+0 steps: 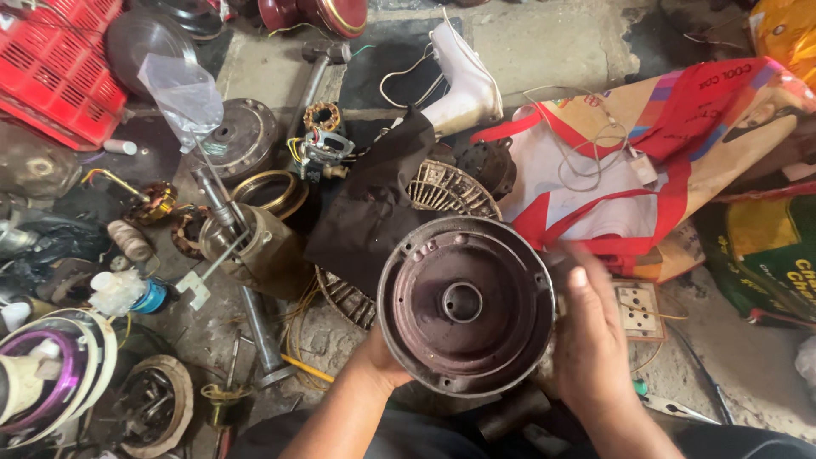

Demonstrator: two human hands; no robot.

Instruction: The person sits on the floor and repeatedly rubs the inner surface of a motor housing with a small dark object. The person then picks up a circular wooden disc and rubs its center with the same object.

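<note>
both hands tilt motor housing (465,304) hollow-side up.

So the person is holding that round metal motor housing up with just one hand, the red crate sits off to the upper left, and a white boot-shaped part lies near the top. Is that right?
Not quite. The head view shows both hands on the round metal motor housing: the left hand under its lower edge, the right hand at its right side. The red crate at upper left and the white boot-shaped part near the top are as you say.
</note>
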